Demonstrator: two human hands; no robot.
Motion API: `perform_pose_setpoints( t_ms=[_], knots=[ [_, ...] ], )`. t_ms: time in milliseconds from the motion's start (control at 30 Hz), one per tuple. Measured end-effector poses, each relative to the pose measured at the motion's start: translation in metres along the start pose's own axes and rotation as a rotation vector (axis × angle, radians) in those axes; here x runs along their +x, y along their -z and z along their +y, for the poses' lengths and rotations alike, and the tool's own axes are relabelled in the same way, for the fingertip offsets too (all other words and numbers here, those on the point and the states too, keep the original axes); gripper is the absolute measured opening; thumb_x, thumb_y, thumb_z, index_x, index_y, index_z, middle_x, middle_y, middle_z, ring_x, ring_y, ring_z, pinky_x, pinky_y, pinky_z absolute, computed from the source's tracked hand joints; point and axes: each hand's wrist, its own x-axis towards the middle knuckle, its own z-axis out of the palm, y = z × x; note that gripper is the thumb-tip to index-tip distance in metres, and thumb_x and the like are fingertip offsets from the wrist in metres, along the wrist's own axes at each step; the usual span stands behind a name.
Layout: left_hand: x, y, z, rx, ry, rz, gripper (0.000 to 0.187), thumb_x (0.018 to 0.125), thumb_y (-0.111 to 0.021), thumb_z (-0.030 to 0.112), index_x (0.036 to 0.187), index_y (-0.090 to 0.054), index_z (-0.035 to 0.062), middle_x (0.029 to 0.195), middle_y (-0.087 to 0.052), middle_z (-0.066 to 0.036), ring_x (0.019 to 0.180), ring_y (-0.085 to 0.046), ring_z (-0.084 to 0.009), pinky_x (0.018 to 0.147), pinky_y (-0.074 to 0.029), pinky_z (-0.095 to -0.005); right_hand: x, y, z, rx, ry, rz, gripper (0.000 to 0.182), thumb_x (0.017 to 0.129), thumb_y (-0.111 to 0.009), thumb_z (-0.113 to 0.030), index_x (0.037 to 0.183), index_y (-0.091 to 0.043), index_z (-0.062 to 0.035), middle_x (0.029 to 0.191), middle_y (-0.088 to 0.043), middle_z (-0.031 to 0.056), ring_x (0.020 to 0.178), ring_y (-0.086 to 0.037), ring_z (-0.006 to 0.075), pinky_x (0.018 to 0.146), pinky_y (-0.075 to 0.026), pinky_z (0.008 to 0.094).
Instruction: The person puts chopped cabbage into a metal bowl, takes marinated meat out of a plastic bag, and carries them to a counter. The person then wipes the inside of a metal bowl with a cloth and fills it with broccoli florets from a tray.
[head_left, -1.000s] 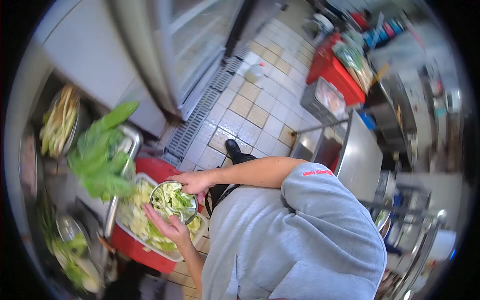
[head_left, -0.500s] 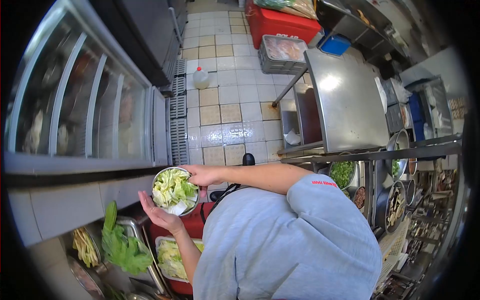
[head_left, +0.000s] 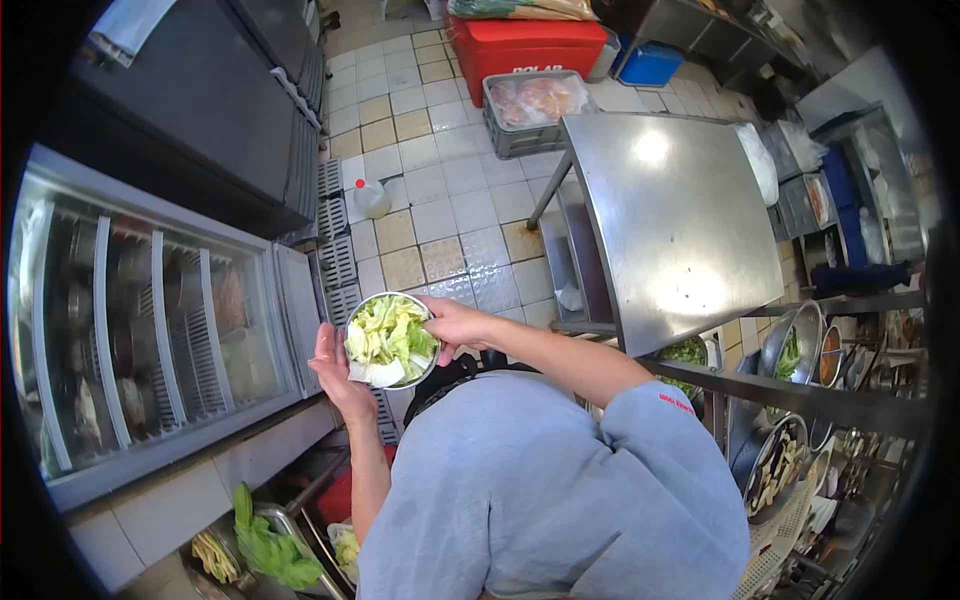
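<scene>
And the bowl (head_left: 412, 383) is riding left of the steel table (head_left: 680, 215), pale green leaves (head_left: 390, 338) filling it! The right hand (head_left: 457, 325) is gripping the rim on the table side, fingers closing over metal. Away from the table, the left hand (head_left: 345, 386) is showing fingers wide beside the bowl; how much they're supporting, I can't tell.

Right hand (head_left: 458, 325) clamps the bowl (head_left: 424, 371) by its rim, left hand (head_left: 345, 375) opposite, fingers spread along the side! It's heaped with cut leafy greens (head_left: 390, 340). Glass-fronted cabinet (head_left: 160, 340) to the left, steel counter (head_left: 680, 225) gleaming right, red-capped jug (head_left: 372, 200) on the tiles (head_left: 445, 212)!
</scene>
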Motion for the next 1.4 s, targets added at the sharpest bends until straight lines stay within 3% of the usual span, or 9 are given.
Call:
perform_pose_setpoints(
  t_ms=[200,333,467,533,800,1033,1133,1267,1400],
  knots=[
    [0.074,-0.05,-0.009,-0.25,0.137,-0.007,0.099,0.095,-0.025,0.082,0.153,-0.036,0.0026,0.159,-0.033,-0.021,0.147,-0.032,-0.0375,0.123,-0.022,-0.0505,0.018,0.043,-0.029,0.14,-0.027,0.173,0.059,0.097,-0.046,-0.006,0.154,-0.033,-0.0091,0.12,-0.065,0.0165,0.076,-0.072,0.0194,0.052,-0.061,0.0272],
    [0.14,-0.066,-0.017,-0.216,0.221,-0.144,0.098,0.093,-0.025,0.085,0.158,-0.031,0.0118,0.163,-0.029,-0.015,0.151,-0.025,-0.0361,0.123,-0.011,-0.0538,0.037,0.07,-0.049,0.285,-0.018,0.289,0.053,0.097,-0.048,-0.005,0.149,-0.039,-0.0069,0.115,-0.068,0.0152,0.076,-0.073,0.0203,0.053,-0.062,0.0286],
    [0.204,-0.075,-0.019,-0.2,0.305,-0.193,0.097,0.093,-0.025,0.084,0.158,-0.031,0.0119,0.164,-0.027,-0.014,0.153,-0.023,-0.0357,0.123,-0.009,-0.0539,0.038,0.102,-0.066,0.418,-0.003,0.475,0.049,0.098,-0.051,-0.006,0.147,-0.041,-0.0062,0.115,-0.068,0.0156,0.076,-0.073,0.021,0.051,-0.062,0.0298],
    [0.233,-0.071,-0.023,-0.156,0.324,-0.215,0.096,0.094,-0.025,0.083,0.158,-0.031,0.0119,0.165,-0.027,-0.014,0.152,-0.023,-0.0356,0.123,-0.01,-0.0541,0.024,0.117,-0.075,0.53,0.108,0.604,0.049,0.099,-0.052,-0.007,0.147,-0.042,-0.0063,0.12,-0.066,0.0153,0.085,-0.073,0.0234,0.052,-0.063,0.0316],
    [0.333,-0.062,-0.056,0.063,0.461,-0.293,0.092,0.097,-0.024,0.079,0.159,-0.029,0.0117,0.167,-0.023,-0.014,0.153,-0.024,-0.0363,0.123,-0.009,-0.0555,-0.059,0.179,-0.085,0.769,0.399,1.144,0.042,0.103,-0.05,-0.01,0.144,-0.043,-0.0051,0.109,-0.069,0.0162,0.075,-0.073,0.0206,0.052,-0.063,0.0285],
    [0.376,-0.129,-0.084,0.317,0.51,-0.395,0.093,0.097,-0.029,0.079,0.159,-0.03,0.0086,0.167,-0.026,-0.013,0.152,-0.027,-0.0334,0.124,-0.011,-0.0539,-0.108,0.26,-0.054,0.759,0.506,1.436,0.039,0.104,-0.05,-0.01,0.141,-0.044,-0.0028,0.111,-0.068,0.0171,0.075,-0.073,0.0232,0.055,-0.065,0.0285],
    [0.395,-0.137,-0.104,0.445,0.666,-0.434,0.097,0.096,-0.03,0.08,0.16,-0.029,0.008,0.167,-0.025,-0.017,0.153,-0.025,-0.0338,0.124,-0.01,-0.0542,-0.124,0.292,-0.038,0.815,0.557,1.472,0.037,0.104,-0.049,-0.011,0.14,-0.046,-0.0026,0.112,-0.067,0.0177,0.076,-0.073,0.0235,0.056,-0.065,0.0285],
    [0.393,-0.142,-0.121,0.475,0.758,-0.332,0.111,0.087,-0.034,0.09,0.16,-0.027,0.0068,0.166,-0.021,-0.022,0.153,-0.022,-0.0374,0.123,-0.007,-0.057,-0.145,0.33,-0.024,0.898,0.606,1.517,0.035,0.105,-0.047,-0.011,0.139,-0.046,-0.0032,0.116,-0.066,0.0177,0.078,-0.073,0.0236,0.058,-0.065,0.0294],
    [0.377,-0.179,-0.121,0.571,0.799,-0.274,0.111,0.087,-0.034,0.089,0.16,-0.026,0.0061,0.166,-0.022,-0.022,0.153,-0.022,-0.0383,0.123,-0.007,-0.0576,-0.165,0.365,0.0,0.928,0.621,1.578,0.034,0.105,-0.045,-0.01,0.138,-0.048,-0.0034,0.115,-0.066,0.0167,0.079,-0.072,0.0226,0.062,-0.066,0.031]
  ],
)
